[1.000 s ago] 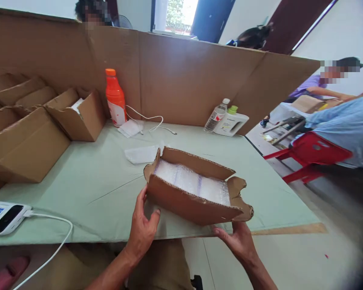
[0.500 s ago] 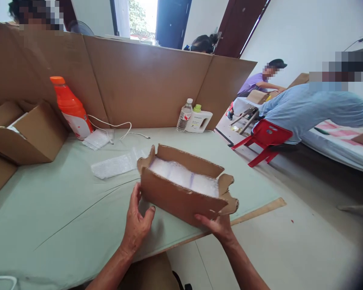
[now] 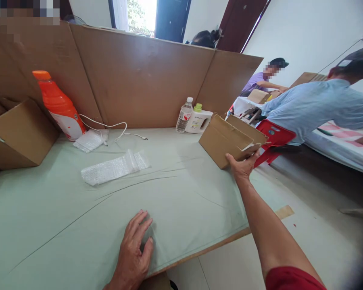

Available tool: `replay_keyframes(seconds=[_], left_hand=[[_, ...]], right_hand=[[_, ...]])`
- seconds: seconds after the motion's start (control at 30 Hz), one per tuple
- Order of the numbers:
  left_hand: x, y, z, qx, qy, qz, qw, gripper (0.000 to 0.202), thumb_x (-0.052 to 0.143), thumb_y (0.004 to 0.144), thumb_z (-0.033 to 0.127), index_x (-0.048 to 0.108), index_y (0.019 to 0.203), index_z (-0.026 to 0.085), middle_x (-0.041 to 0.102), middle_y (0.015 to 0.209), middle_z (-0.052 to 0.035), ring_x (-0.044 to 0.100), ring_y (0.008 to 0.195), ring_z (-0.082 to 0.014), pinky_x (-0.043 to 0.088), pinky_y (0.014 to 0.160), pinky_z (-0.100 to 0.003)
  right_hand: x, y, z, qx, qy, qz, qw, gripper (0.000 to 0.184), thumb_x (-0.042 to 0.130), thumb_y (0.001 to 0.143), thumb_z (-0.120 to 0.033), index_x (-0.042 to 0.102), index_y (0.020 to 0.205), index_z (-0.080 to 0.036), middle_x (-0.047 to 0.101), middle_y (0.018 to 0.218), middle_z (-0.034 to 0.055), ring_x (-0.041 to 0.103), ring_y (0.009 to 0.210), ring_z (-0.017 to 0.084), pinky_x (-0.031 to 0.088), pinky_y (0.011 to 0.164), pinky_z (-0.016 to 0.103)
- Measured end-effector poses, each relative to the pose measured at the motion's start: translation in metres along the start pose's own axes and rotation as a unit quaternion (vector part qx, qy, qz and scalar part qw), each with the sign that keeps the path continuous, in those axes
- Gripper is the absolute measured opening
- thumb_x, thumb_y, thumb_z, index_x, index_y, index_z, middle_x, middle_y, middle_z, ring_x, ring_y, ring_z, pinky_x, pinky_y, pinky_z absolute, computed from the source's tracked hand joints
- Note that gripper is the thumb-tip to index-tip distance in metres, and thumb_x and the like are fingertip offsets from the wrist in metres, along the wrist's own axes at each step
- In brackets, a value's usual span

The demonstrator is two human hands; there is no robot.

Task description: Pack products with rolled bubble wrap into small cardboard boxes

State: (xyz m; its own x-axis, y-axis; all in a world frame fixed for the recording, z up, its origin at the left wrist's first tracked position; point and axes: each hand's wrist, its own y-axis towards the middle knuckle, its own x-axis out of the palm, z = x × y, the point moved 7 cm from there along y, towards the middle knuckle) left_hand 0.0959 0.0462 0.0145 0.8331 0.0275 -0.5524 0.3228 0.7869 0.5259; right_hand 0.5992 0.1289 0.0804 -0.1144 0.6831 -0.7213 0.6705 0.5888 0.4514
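My right hand (image 3: 241, 166) is stretched out to the right and grips a small brown cardboard box (image 3: 230, 139) by its lower corner, holding it in the air past the table's right edge. The box is tilted and its inside does not show. My left hand (image 3: 135, 253) lies flat with fingers spread on the pale green table cover (image 3: 175, 181) near the front edge and holds nothing. A bubble-wrap bag (image 3: 115, 168) lies on the table ahead of that hand.
A tall cardboard screen (image 3: 139, 76) walls the table's back. An orange bottle (image 3: 58, 105), a white cable (image 3: 115, 131), a water bottle (image 3: 184, 114) and a white jug (image 3: 199, 120) stand along it. Cardboard boxes (image 3: 21, 135) sit left. A person in blue (image 3: 317, 106) sits on a red chair (image 3: 274, 137) right.
My right hand has carried the box off the table's front, up and to the right. My left hand let go of it and dropped flat onto the table.
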Motion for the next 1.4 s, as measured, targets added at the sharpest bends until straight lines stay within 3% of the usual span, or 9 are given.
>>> replay_keyframes(seconds=[0.1, 0.33, 0.5, 0.63, 0.8, 1.0, 1.13, 1.23, 1.4], left_hand=[[-0.003, 0.005, 0.008, 0.036, 0.026, 0.003, 0.999, 0.038, 0.053, 0.090, 0.011, 0.065, 0.124, 0.023, 0.069, 0.129, -0.0093, 0.063, 0.125, -0.0246, 0.056, 0.101, -0.042], [-0.004, 0.008, 0.015, 0.083, 0.047, 0.007, 0.995, 0.034, 0.052, 0.088, 0.010, 0.066, 0.117, 0.021, 0.073, 0.121, -0.0080, 0.065, 0.120, -0.0217, 0.053, 0.104, -0.039], [0.000, 0.006, 0.012, 0.048, 0.029, 0.010, 0.998, 0.037, 0.051, 0.086, 0.008, 0.065, 0.118, 0.022, 0.072, 0.122, -0.0091, 0.064, 0.121, -0.0235, 0.052, 0.105, -0.045], [0.004, 0.008, 0.014, 0.003, -0.016, -0.006, 1.000, 0.037, 0.052, 0.080, 0.007, 0.066, 0.112, 0.020, 0.073, 0.118, -0.0103, 0.065, 0.117, -0.0256, 0.050, 0.107, -0.051], [0.008, 0.014, 0.010, -0.040, -0.079, -0.022, 0.996, 0.037, 0.054, 0.074, 0.008, 0.068, 0.107, 0.018, 0.074, 0.110, -0.0100, 0.067, 0.113, -0.0273, 0.045, 0.110, -0.054], [0.002, -0.004, 0.006, -0.045, -0.146, -0.069, 0.986, 0.034, 0.060, 0.070, 0.015, 0.070, 0.102, 0.017, 0.076, 0.103, -0.0099, 0.067, 0.111, -0.0271, 0.042, 0.113, -0.048], [-0.010, -0.019, -0.005, -0.054, -0.134, -0.098, 0.985, 0.033, 0.061, 0.070, 0.015, 0.071, 0.101, 0.016, 0.077, 0.096, -0.0093, 0.070, 0.096, -0.0248, 0.051, 0.099, -0.041], [-0.036, -0.016, -0.017, -0.053, -0.133, -0.052, 0.988, 0.033, 0.062, 0.068, 0.015, 0.071, 0.100, 0.016, 0.077, 0.088, -0.0087, 0.070, 0.082, -0.0230, 0.055, 0.080, -0.036], [-0.088, -0.004, -0.046, -0.109, -0.078, 0.031, 0.991, 0.033, 0.056, 0.075, 0.009, 0.071, 0.103, 0.017, 0.075, 0.098, -0.0098, 0.068, 0.094, -0.0253, 0.054, 0.086, -0.041]], right_hand=[[0.010, 0.018, -0.004, 0.073, 0.028, 0.051, 0.996, 0.115, 0.062, 0.080, -0.056, -0.009, 0.159, -0.012, 0.029, 0.158, 0.0261, 0.032, 0.145, 0.040, 0.032, 0.112, 0.061], [0.030, 0.036, -0.003, 0.081, 0.000, 0.009, 0.997, 0.110, 0.062, 0.081, -0.058, 0.001, 0.160, -0.012, 0.029, 0.159, 0.0275, 0.033, 0.142, 0.039, 0.030, 0.110, 0.060], [0.044, -0.002, -0.003, 0.076, -0.061, -0.076, 0.992, 0.086, 0.058, 0.084, -0.056, 0.037, 0.149, -0.003, 0.047, 0.142, 0.0350, 0.045, 0.130, 0.045, 0.038, 0.100, 0.063], [0.059, -0.059, -0.018, -0.011, -0.082, -0.164, 0.983, 0.053, 0.045, 0.090, -0.049, 0.064, 0.122, -0.011, 0.057, 0.136, 0.0285, 0.051, 0.128, 0.044, 0.037, 0.103, 0.064], [0.068, -0.138, -0.061, -0.247, -0.178, -0.162, 0.939, 0.062, 0.025, 0.100, -0.051, 0.059, 0.134, -0.012, 0.056, 0.144, 0.0222, 0.055, 0.130, 0.040, 0.047, 0.099, 0.055], [0.058, -0.247, -0.146, -0.456, -0.136, -0.112, 0.872, 0.049, 0.029, 0.104, -0.040, 0.052, 0.139, -0.014, 0.060, 0.142, 0.0198, 0.056, 0.131, 0.034, 0.048, 0.101, 0.048], [0.058, -0.294, -0.182, -0.509, -0.098, -0.124, 0.846, 0.051, 0.035, 0.102, -0.038, 0.041, 0.149, -0.018, 0.055, 0.147, 0.0176, 0.053, 0.134, 0.033, 0.044, 0.106, 0.050], [0.062, -0.309, -0.193, -0.526, -0.083, -0.119, 0.838, 0.055, 0.034, 0.102, -0.038, 0.032, 0.155, -0.020, 0.055, 0.147, 0.0171, 0.054, 0.133, 0.033, 0.044, 0.105, 0.050], [0.066, -0.309, -0.194, -0.523, -0.083, -0.128, 0.838, 0.061, 0.033, 0.102, -0.040, 0.022, 0.160, -0.023, 0.053, 0.150, 0.0161, 0.053, 0.134, 0.035, 0.043, 0.105, 0.052]])
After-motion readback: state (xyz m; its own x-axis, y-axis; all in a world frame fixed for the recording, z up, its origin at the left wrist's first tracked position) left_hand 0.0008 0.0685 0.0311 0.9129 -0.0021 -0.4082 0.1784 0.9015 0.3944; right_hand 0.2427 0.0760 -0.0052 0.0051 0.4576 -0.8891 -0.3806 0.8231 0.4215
